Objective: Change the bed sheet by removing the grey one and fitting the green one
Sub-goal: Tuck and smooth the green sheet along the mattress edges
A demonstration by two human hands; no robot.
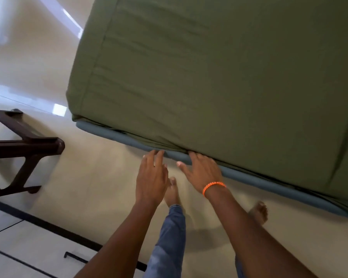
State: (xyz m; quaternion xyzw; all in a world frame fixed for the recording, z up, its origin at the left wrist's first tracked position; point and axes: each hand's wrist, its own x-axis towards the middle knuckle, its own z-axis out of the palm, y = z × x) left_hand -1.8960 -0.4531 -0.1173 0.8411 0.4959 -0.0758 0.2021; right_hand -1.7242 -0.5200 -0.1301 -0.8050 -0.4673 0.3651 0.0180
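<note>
Head view: green sheet (pixel 219 77) covers the mattress top and hangs down its near side, bunched at the lower edge above a blue-grey bed base (pixel 117 135). Left hand (pixel 152 177), grip released with fingers straight, fingertips at the base edge just below the sheet hem. Right hand (pixel 201 173), also released with fingers spread, rests on the base edge where the sheet tucks in; orange bracelet (pixel 213 186) on its wrist. Bare feet on pale floor (pixel 100 177). Dark wooden stool (pixel 24 143) stands left, apart from the bed.
</note>
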